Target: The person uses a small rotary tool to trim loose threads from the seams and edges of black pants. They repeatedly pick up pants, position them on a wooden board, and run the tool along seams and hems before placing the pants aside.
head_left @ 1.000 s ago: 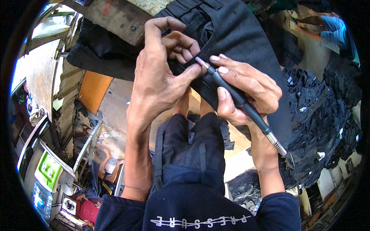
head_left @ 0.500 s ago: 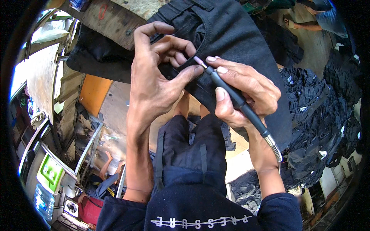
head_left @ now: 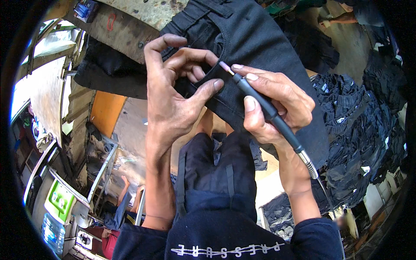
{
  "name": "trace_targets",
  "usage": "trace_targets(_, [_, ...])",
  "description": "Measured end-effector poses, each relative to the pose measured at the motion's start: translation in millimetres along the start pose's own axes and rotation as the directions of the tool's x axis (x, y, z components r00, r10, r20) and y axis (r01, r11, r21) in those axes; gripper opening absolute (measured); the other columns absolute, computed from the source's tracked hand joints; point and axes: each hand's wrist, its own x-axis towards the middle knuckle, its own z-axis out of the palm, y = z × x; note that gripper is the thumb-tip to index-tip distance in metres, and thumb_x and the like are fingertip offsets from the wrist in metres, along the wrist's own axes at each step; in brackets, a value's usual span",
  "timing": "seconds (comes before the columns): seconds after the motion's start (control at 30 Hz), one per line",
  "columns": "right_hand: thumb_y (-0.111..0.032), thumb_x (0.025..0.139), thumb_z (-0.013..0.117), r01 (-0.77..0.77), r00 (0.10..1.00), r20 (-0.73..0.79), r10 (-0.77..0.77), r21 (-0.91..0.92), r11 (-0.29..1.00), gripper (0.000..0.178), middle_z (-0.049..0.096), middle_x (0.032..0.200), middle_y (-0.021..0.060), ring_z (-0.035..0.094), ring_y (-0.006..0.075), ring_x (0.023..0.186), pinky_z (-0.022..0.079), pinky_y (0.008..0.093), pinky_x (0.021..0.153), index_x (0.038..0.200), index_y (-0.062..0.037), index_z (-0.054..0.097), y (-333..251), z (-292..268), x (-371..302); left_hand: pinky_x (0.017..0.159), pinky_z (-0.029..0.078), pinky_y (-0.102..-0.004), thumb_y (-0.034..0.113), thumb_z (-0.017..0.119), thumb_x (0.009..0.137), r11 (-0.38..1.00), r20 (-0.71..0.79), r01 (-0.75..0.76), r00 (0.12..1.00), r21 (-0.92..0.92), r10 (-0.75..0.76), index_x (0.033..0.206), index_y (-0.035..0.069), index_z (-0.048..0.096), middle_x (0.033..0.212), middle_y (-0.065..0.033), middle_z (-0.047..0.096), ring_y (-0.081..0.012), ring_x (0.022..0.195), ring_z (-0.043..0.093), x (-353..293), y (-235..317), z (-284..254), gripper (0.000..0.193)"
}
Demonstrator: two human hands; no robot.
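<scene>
Black trousers [head_left: 260, 43] lie beneath our hands: the right hand [head_left: 284, 97] clamps a pen-shaped tool [head_left: 265, 106]; the left hand [head_left: 173, 97] sits at the pocket edge [head_left: 222, 47], whether pinching we cannot tell. For control, we should hold that edge taut and guide the tip [head_left: 225, 66] lightly.

Left hand [head_left: 171, 97]: fingers [head_left: 195, 53] curled, thumb [head_left: 208, 90] extended
Right hand [head_left: 284, 102]: closed, pen-like grip
Forearms [head_left: 159, 186]: bare, both stretched forward
</scene>
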Motion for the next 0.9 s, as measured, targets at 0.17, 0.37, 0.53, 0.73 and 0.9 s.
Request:
trace_targets(0.17, [-0.002,0.090,0.074,-0.057,0.998,-0.003,0.057,0.000,0.998,0.025,0.082,0.107,0.0283,0.084,0.0324,0.097,0.069,0.0377,0.084,0.114,0.0053,0.074,-4.3,-0.7,-0.3,0.087,0.051,-0.0251,-0.002,0.092,0.084,0.999,-0.013,-0.004,1.000,-0.032,0.004,0.141,0.003,0.035,0.116,-0.0106,0.078,-0.0104,0.090,0.064,-0.5,1.3,1.7,0.080])
trace_targets(0.37, [-0.001,0.091,0.073,-0.093,0.996,0.000,0.093,-0.002,0.996,0.026,0.081,0.110,0.0285,0.083,0.0313,0.098,0.068,0.0366,0.083,0.117,0.0058,0.071,-5.7,-2.8,0.1,0.089,0.050,-0.0263,-0.001,0.094,0.084,0.997,-0.001,0.056,0.998,-0.060,-0.056,0.147,0.005,0.031,0.123,-0.0161,0.078,-0.0120,0.092,0.063,-0.8,2.3,1.4,0.089])
trace_targets(0.53, [0.001,0.090,0.073,-0.111,0.994,-0.001,0.111,0.008,0.994,0.027,0.081,0.109,0.0297,0.083,0.0318,0.098,0.068,0.0365,0.083,0.116,0.0073,0.070,-4.0,-4.4,-0.1,0.089,0.050,-0.0256,-0.002,0.094,0.085,0.998,0.008,0.046,0.999,-0.052,-0.046,0.148,0.006,0.030,0.126,-0.0169,0.078,-0.0118,0.093,0.062,-2.1,1.7,1.6,0.090])
trace_targets(0.73, [0.003,0.089,0.072,-0.132,0.991,-0.023,0.133,0.008,0.991,0.028,0.081,0.107,0.0290,0.083,0.0307,0.098,0.068,0.0346,0.083,0.116,0.0092,0.071,-4.0,-4.3,0.8,0.089,0.049,-0.0264,-0.001,0.094,0.084,0.999,0.012,0.032,0.999,0.004,-0.032,0.148,0.006,0.030,0.129,-0.0174,0.077,-0.0122,0.093,0.061,-1.5,0.9,1.8,0.091])
trace_targets(0.9, [0.001,0.078,0.080,-0.231,0.963,-0.135,0.231,0.022,0.973,0.026,0.082,0.096,0.0204,0.083,0.0280,0.082,0.067,0.0356,0.076,0.104,0.0046,0.077,-7.6,3.0,1.5,0.090,0.049,-0.0263,0.003,0.096,0.085,0.994,0.025,0.036,0.999,0.103,-0.039,0.147,0.006,0.029,0.129,-0.0155,0.078,-0.0116,0.094,0.060,-2.7,3.2,-0.3,0.091])
